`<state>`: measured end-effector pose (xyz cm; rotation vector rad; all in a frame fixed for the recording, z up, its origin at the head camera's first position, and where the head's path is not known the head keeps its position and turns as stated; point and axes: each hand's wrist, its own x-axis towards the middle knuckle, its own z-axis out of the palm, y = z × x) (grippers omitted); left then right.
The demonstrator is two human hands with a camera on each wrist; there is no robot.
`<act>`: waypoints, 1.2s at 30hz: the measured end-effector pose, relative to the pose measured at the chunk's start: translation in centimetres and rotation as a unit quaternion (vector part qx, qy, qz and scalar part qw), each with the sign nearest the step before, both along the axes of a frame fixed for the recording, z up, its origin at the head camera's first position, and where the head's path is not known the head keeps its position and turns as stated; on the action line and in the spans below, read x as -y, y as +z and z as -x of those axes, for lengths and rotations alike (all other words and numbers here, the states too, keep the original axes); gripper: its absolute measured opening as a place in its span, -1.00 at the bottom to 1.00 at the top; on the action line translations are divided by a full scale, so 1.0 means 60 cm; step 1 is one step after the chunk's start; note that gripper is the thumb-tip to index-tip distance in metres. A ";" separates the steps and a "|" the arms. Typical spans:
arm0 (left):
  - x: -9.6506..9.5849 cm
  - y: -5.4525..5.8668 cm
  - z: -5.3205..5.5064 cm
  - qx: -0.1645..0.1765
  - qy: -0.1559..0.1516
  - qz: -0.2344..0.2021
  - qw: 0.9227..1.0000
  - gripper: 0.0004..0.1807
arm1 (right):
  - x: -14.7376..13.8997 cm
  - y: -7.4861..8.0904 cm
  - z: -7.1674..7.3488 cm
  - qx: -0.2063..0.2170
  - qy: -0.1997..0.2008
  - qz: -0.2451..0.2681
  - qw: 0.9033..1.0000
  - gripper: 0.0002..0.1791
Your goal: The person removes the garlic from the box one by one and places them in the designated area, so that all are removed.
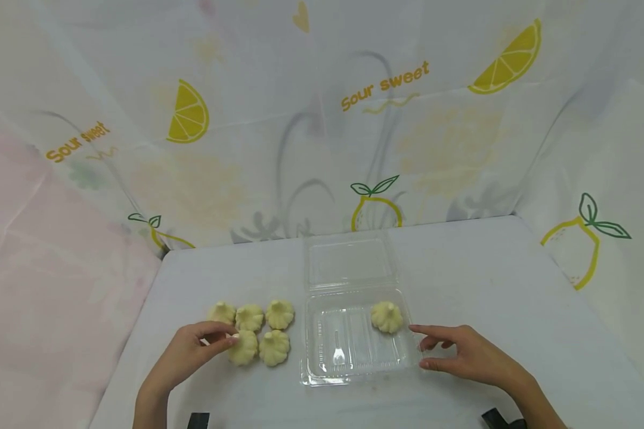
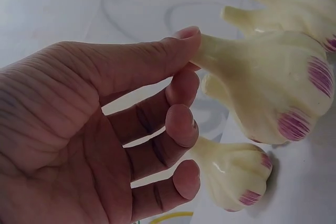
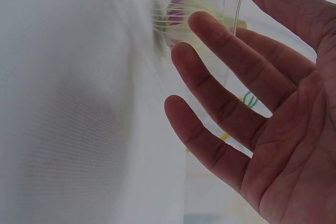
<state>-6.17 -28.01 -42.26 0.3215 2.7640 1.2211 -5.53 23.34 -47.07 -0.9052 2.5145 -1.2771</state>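
Between thumb and index finger, my left hand (image 1: 185,351) pinches the stem of a garlic bulb (image 2: 278,85), cream with purple streaks. This garlic bulb (image 1: 243,348) is front left in a group of several; its neighbour (image 1: 274,348) sits just right of it. In the middle lies a clear plastic clamshell box (image 1: 322,372) with its lid folded back. One garlic bulb (image 1: 387,317) stands upright in the box's right back part. My right hand (image 1: 469,354) is at the box's right side, index fingertip and thumb at the rim, other fingers loosely extended under it.
The box's transparent lid (image 1: 351,262) lies flat toward the back of the white table (image 1: 461,262). More garlic bulbs (image 1: 249,317) form a row behind the held one. A lemon-print cloth (image 1: 279,119) hangs behind the table.
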 end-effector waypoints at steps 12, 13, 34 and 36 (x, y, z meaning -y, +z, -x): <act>0.000 -0.003 0.005 0.016 -0.025 0.023 0.999 -0.84 | -0.001 -0.004 0.002 -0.004 0.008 0.013 1.000 -0.39; 0.000 -0.004 0.005 0.018 -0.026 0.023 0.999 -0.85 | -0.002 -0.004 0.001 -0.006 0.009 0.014 1.000 -0.39; -0.018 0.000 0.005 -0.010 -0.051 0.025 0.998 -0.82 | -0.001 -0.008 0.001 -0.030 0.003 0.031 0.999 -0.40; -0.024 0.003 0.007 -0.022 -0.057 0.025 0.998 -0.83 | -0.001 -0.007 0.001 -0.029 0.003 0.030 0.999 -0.40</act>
